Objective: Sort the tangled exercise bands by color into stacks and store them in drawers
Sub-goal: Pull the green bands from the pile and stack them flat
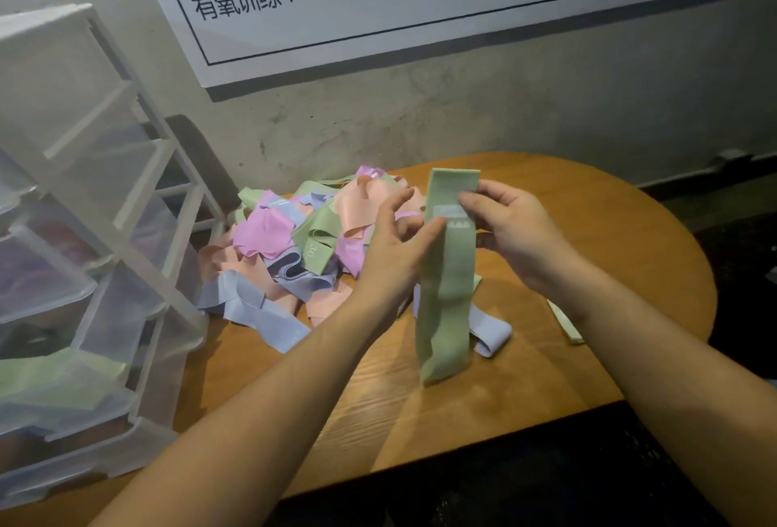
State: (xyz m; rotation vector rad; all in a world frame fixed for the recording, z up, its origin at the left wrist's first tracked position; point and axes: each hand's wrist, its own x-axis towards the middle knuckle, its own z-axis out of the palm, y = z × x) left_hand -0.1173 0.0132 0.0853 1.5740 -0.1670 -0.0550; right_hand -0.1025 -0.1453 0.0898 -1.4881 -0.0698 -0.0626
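At 9 o'clock stands a clear plastic drawer unit point(84, 257); a low drawer holds green bands point(59, 379). At the centre, toward 11 o'clock, a tangled pile of bands point(302, 240) in pink, peach, green and lilac lies on the round wooden table point(609, 240). The left hand point(395, 240) pinches a green band point(447, 274) near its upper part, and the right hand point(508, 223) pinches it from 3 o'clock. The band hangs upright just above the table, in front of a lilac band point(490, 335).
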